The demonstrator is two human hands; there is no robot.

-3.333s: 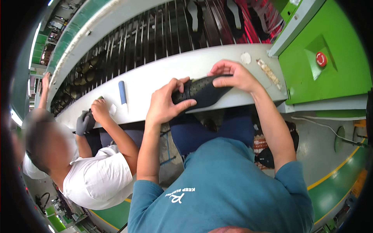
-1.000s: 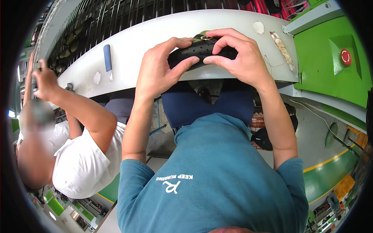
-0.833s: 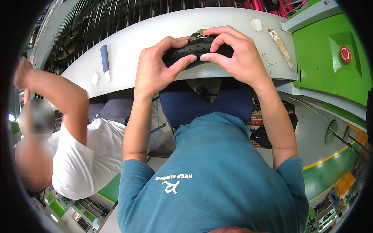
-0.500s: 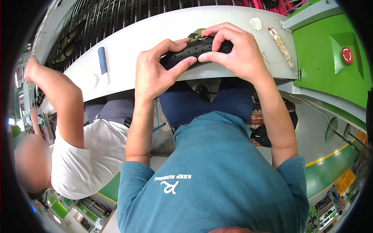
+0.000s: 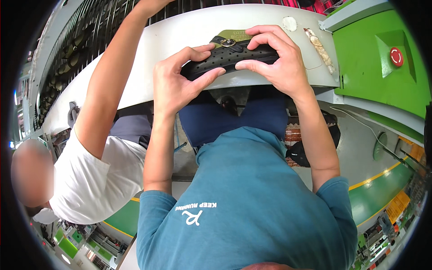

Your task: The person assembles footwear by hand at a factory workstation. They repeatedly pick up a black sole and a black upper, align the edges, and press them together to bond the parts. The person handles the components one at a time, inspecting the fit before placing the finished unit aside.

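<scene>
You seem to be at a handling-and-shaping step: the black perforated shoe (image 5: pixel 234 57) is between your two hands, above the near edge of the white surface (image 5: pixel 177 42), its long side turned toward you. Your left hand (image 5: pixel 175 83) has its end of the shoe, fingers curved over the far side and thumb on the near side — parted by about the thickness of the shoe. Your right hand (image 5: pixel 285 67) makes a similar arch at the other end, with its upper fingers near the olive piece (image 5: pixel 236 34) that stands up behind the round metal buckle (image 5: pixel 228 42). The thumbs are apart, with a stretch of the dotted upper bare between them. How hard you are pressing, I cannot tell.

As I judge it, any next move calls for an even hold at both ends and fingertips kept off the buckle.

To your left, a co-worker's arm (image 5: pixel 108 85) reaches across the surface toward the rods (image 5: pixel 211 6) — the main thing in the way on that side. Beyond your right hand lie a white round piece (image 5: pixel 290 23) and a pale, stick-like bundle (image 5: pixel 320 51), both clear of the shoe. Farther right stands a green machine panel (image 5: pixel 366 81) with a red button (image 5: pixel 396 57).
</scene>
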